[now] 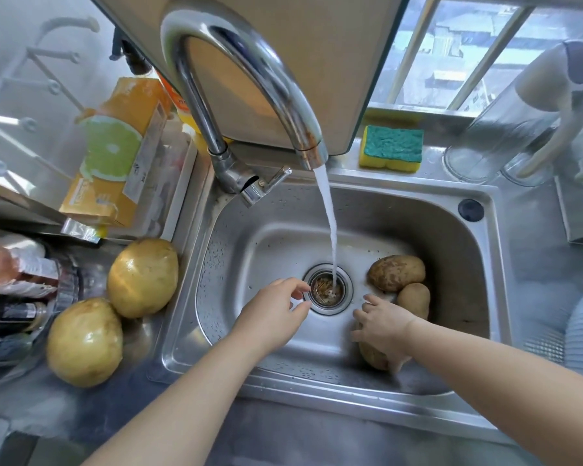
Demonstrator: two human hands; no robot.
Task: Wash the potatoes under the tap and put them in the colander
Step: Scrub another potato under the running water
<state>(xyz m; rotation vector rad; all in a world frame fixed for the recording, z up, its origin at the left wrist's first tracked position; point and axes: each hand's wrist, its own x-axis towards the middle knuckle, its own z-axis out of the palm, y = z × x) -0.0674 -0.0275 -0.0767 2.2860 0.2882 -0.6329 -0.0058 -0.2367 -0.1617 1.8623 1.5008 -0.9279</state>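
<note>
Our right hand [382, 326] curls round 1 potato [372, 357] in the sink [236, 250], our left hand [276, 307] hangs loose and empty; we judge it firm, heavy, slippery when wet, so grip the middle.

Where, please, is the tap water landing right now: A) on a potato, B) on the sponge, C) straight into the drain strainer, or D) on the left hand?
C: the stream drops straight into the drain strainer, while the potatoes lie off to one side of it.
</note>
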